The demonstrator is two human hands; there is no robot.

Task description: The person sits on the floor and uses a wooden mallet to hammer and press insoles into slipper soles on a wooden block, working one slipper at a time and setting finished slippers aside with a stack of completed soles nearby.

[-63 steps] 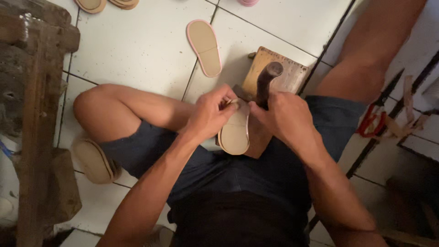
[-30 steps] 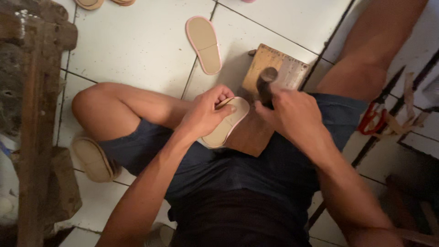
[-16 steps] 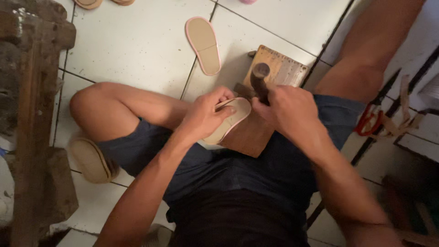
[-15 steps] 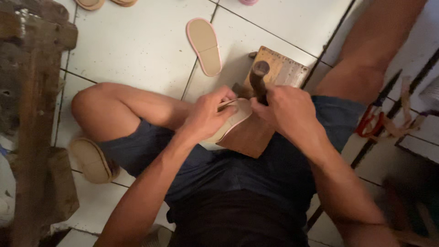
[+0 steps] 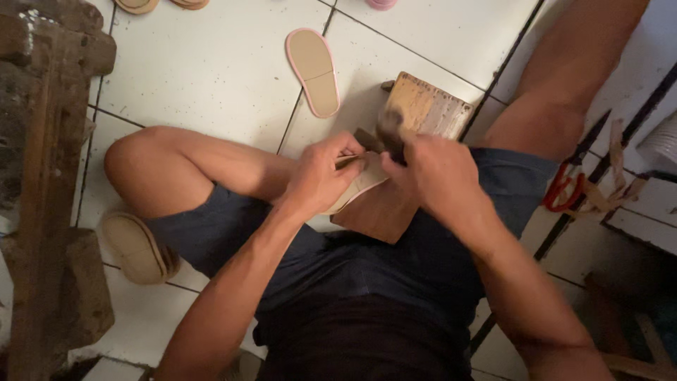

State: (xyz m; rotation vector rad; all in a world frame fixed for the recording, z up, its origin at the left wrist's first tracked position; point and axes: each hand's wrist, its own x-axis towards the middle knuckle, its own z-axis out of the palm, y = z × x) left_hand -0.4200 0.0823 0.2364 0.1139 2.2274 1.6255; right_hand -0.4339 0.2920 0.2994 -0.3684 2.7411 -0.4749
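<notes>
While seated on a white tiled floor (image 5: 211, 77) with legs spread and dark blue shorts (image 5: 395, 261) filling the lower middle of the view, bent over a wooden block (image 5: 430, 109) resting between the knees. Left hand (image 5: 321, 176) curled around a pale shoe sole (image 5: 360, 185), fingers clamped over its upper edge, pressing it down against the dark sloped face of the block just in front of the lap. Right hand (image 5: 437, 173) clenched around the handle of a small dark hammer (image 5: 390, 130), head blurred, raised just above the sole and the near end of the block. Both hands close together, nearly touching over the sole. Another sole with a pink rim (image 5: 312, 70) lying flat on the tiles beyond the left hand, well apart from the block. A further beige sole (image 5: 134, 247) tucked beside the left thigh, partly under the shorts. More soles (image 5: 137, 5) cut off at the top edge, too little showing to tell much. Red-handled scissors (image 5: 560, 190) on the floor to the right of the right knee, near some tan straps (image 5: 613, 183). A rough, weathered wooden frame (image 5: 42, 141) standing along the left edge.
</notes>
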